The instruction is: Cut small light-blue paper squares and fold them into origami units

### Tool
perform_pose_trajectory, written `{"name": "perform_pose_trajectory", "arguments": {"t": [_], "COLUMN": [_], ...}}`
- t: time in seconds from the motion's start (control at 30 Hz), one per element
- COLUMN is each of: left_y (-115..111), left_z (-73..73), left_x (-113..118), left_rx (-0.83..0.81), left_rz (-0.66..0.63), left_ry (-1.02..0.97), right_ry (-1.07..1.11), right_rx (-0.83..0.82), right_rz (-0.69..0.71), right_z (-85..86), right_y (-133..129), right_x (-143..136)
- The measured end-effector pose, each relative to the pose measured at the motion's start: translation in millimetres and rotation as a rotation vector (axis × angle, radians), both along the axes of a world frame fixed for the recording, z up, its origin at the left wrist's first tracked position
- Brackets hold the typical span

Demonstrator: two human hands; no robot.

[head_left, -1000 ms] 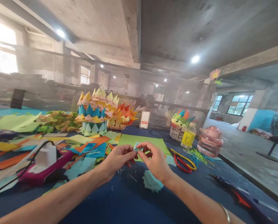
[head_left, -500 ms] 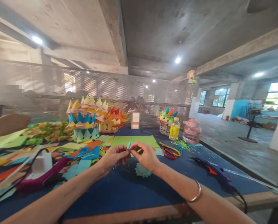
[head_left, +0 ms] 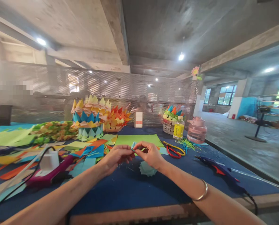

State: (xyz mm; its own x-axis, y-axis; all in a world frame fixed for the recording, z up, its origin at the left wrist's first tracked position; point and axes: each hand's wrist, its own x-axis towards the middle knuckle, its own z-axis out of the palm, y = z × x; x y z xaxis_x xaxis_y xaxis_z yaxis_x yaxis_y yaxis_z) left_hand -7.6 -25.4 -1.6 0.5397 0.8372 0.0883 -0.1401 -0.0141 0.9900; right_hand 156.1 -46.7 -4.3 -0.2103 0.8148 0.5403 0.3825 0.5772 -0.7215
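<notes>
A small light-blue piece of folded paper [head_left: 133, 145] is pinched between the fingertips of both my hands, above the blue table. My left hand [head_left: 117, 157] grips it from the left, thumb against the fingers. From the right, my right hand [head_left: 150, 154] holds it between thumb and forefinger. Just below my right hand lies a stack of light-blue paper pieces [head_left: 146, 169] with jagged edges. Behind the hands a green sheet [head_left: 139, 139] lies flat. Scissors [head_left: 175, 150] with red and yellow handles rest to the right of it.
A glue gun [head_left: 220, 170] lies at the right with its cord. Folded-paper crowns [head_left: 87, 132] stand at the back left, near colored paper scraps [head_left: 92, 153]. A magenta power strip [head_left: 51, 172] sits left. A yellow-labelled bottle [head_left: 178, 128] and a pink jug [head_left: 196, 130] stand behind the scissors.
The view has shifted slightly, so the table's things appear a little further right. Both hands still pinch the light-blue paper, with only small finger movement.
</notes>
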Motion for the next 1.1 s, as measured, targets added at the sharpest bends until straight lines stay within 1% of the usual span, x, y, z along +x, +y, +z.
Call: {"name": "perform_pose_trajectory", "arguments": {"t": [0.23,0.4,0.53,0.6,0.67,0.8,0.9,0.97,1.1], "left_y": [2.3,4.7,5.3,4.6,3.8,2.8,1.4,-0.2,-2.4], "left_z": [-2.2,-5.8,-7.4,-6.8,-5.5,-3.2,-2.9,-3.3,-4.1], "left_x": [-1.0,-2.7,-2.0,-1.3,-0.7,0.4,1.6,2.7,4.5], "left_rx": [-0.083,-0.064,-0.018,0.029,0.110,0.304,0.435,0.482,0.511], "left_rz": [-0.020,-0.083,-0.082,-0.060,-0.018,0.056,0.090,0.104,0.105], "left_ry": [-0.024,-0.066,-0.066,-0.027,0.021,0.113,0.195,0.231,0.237], "right_ry": [-0.018,-0.018,-0.028,-0.025,0.019,0.138,0.151,0.156,0.169], "right_rx": [-0.021,-0.028,-0.003,0.000,-0.012,-0.088,-0.136,-0.145,-0.143], "right_rz": [0.040,0.045,0.048,0.038,0.027,0.053,0.054,0.042,0.035], "right_z": [1.8,2.5,2.8,3.5,4.2,3.1,0.3,-1.2,-1.9], "right_y": [-4.0,-5.2,-7.0,-8.5,-9.5,-7.6,-4.7,-3.5,-3.2], "right_x": [1.7,2.3,2.9,3.0,3.0,3.1,2.1,0.7,-1.5]}}
